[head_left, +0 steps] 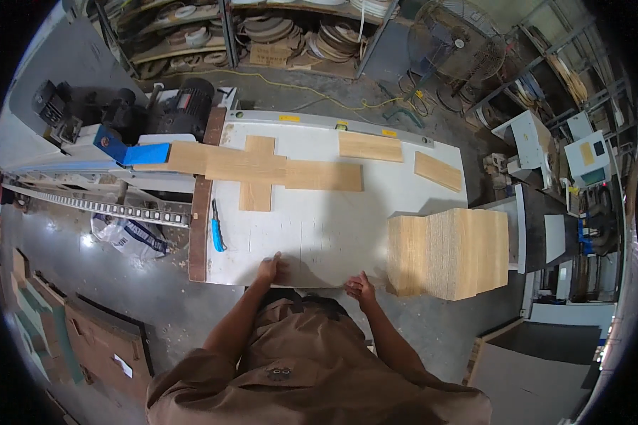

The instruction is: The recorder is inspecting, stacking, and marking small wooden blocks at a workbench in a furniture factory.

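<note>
My left hand [273, 270] rests at the front edge of a white-topped table [305, 234], fingers loosely stretched and holding nothing. My right hand [360, 286] is at the same edge, to the right, fingers apart and also without anything in them. Beyond the left hand lies a blue utility knife [217, 232]. Toward the back left, several light wood boards [245, 167] overlap in a cross shape, and one reaches to the machine. Right of my right hand stands a big stack of wood boards [446, 251] at the table's corner.
Single boards [371, 147] lie at the back right, before a long metal spirit level [319, 126] along the far edge. A machine with a black motor [191, 103] adjoins the left side. A standing fan [461, 42] and shelves with coiled strips [269, 28] are behind.
</note>
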The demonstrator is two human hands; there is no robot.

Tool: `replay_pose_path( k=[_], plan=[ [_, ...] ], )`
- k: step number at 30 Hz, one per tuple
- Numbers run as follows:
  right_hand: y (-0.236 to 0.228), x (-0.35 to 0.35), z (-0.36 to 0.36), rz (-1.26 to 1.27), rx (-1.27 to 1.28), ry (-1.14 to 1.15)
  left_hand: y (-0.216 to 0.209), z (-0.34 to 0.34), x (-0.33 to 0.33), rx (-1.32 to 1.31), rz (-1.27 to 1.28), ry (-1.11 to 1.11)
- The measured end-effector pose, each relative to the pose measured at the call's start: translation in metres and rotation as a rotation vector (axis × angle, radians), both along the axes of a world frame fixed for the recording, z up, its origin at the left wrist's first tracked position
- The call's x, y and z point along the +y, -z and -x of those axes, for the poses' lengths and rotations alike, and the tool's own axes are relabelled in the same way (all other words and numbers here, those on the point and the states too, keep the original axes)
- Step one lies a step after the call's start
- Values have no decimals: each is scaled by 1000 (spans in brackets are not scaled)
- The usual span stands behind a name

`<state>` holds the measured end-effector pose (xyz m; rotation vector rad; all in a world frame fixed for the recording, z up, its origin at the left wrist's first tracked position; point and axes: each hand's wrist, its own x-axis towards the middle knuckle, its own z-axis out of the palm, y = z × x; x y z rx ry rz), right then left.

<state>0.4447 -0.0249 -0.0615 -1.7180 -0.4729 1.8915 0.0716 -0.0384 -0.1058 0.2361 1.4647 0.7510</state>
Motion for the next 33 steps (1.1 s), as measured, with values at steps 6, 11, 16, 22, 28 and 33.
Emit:
replay_pose_path(
  k=[6,11,16,22,28,33],
  plan=[
    [6,-77,-45,-34,-371,108,5,7,60,257,-335,332],
    [15,-103,-42,-71,-469,144,-57,45,184,1144,-672,673],
    [16,-105,-18,-214,-480,9,-87,115,277,1636,-466,1164],
    [71,-159,-35,-72,-298,115,-145,125,318,1494,-491,1496],
    [115,-237,-44,-82,-259,272,-156,70,328,1475,-658,1285],
    [68,-220,-17,43,-468,-27,-143,-26,343,1497,-831,1315]
  ],
)
